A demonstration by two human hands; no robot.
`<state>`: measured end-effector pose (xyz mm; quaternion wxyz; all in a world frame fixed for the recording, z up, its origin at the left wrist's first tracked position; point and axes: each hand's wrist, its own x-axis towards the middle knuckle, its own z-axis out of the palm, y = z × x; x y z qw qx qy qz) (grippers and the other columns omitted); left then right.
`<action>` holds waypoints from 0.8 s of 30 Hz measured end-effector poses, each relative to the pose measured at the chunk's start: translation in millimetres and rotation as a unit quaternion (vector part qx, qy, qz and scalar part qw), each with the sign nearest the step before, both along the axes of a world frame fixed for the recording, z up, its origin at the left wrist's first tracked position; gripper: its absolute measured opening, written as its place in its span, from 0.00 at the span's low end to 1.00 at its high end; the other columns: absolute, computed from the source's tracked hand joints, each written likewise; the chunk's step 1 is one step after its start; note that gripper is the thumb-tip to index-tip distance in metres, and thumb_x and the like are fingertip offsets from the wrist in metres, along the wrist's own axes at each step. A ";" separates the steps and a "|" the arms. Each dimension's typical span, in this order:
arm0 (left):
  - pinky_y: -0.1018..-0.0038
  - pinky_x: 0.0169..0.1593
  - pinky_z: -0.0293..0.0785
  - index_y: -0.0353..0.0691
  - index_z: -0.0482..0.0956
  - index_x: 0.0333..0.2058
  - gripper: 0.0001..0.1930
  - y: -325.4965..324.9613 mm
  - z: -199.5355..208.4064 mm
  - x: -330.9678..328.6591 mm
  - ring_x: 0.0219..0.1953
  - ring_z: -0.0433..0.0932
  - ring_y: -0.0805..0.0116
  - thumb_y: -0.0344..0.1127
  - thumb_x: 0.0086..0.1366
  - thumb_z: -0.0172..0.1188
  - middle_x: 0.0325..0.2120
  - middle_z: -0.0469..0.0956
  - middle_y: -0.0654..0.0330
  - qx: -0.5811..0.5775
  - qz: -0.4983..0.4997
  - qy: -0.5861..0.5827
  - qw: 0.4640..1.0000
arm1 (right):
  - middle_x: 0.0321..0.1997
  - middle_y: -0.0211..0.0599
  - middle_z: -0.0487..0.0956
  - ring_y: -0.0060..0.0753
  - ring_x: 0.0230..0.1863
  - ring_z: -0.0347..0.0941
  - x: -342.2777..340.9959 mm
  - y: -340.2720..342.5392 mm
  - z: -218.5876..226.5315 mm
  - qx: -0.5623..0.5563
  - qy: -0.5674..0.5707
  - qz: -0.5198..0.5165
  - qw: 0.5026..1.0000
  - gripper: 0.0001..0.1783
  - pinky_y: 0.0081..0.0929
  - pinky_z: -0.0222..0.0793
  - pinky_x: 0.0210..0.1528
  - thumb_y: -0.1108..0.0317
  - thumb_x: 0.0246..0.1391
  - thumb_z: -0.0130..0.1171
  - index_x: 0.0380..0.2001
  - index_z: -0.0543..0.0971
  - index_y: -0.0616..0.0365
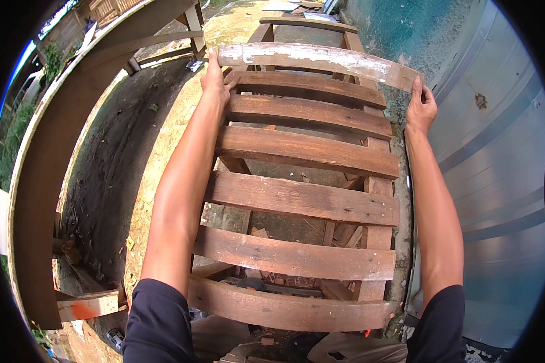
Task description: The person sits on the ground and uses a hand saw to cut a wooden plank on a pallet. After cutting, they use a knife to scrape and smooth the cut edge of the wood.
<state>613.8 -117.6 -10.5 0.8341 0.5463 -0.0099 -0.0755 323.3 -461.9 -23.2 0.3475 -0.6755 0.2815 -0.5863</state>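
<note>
Both my arms reach forward over a slatted wooden frame [309,196] of reddish-brown boards with gaps between them. Near its far end I hold a wooden slat [315,58] crosswise, its face streaked with worn white paint. My left hand [215,83] grips the slat's left end, with some fingers spread by the neighbouring brown slat. At the right end, my right hand [421,104] pinches the slat between thumb and fingers. The slat lies over or just above the frame; whether it rests on the rails I cannot tell.
A grey corrugated metal sheet [496,163] stands close along the right, beyond it a teal wall [406,27]. On the left a long curved-looking wooden beam [42,181] borders dark ground [118,151]. Wood scraps [345,236] lie beneath the slats.
</note>
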 end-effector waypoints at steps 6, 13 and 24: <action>0.46 0.65 0.73 0.31 0.61 0.66 0.44 48.1 78.9 -137.5 0.67 0.65 0.43 0.67 0.70 0.53 0.65 0.58 0.41 -0.089 -0.210 0.037 0.973 | 0.50 0.33 0.79 0.23 0.49 0.73 -245.2 121.7 66.8 -0.061 -0.052 0.161 0.984 0.16 0.25 0.69 0.54 0.72 0.60 0.69 0.49 0.80 0.64; 0.48 0.62 0.73 0.35 0.66 0.61 0.27 108.9 138.7 -303.9 0.61 0.71 0.52 0.50 0.74 0.54 0.58 0.69 0.49 -0.136 -0.264 -0.027 0.955 | 0.44 0.43 0.77 0.42 0.44 0.75 -485.7 304.9 50.7 -0.216 0.109 0.060 0.968 0.26 0.35 0.72 0.50 0.82 0.40 0.74 0.45 0.78 0.59; 0.51 0.50 0.82 0.41 0.60 0.61 0.30 119.3 98.9 -549.6 0.51 0.80 0.52 0.45 0.69 0.64 0.51 0.73 0.50 -0.093 -0.280 -0.024 0.955 | 0.48 0.39 0.75 0.49 0.50 0.73 -615.3 445.8 -56.2 -0.215 0.182 -0.023 0.959 0.29 0.48 0.68 0.53 0.78 0.40 0.75 0.47 0.76 0.50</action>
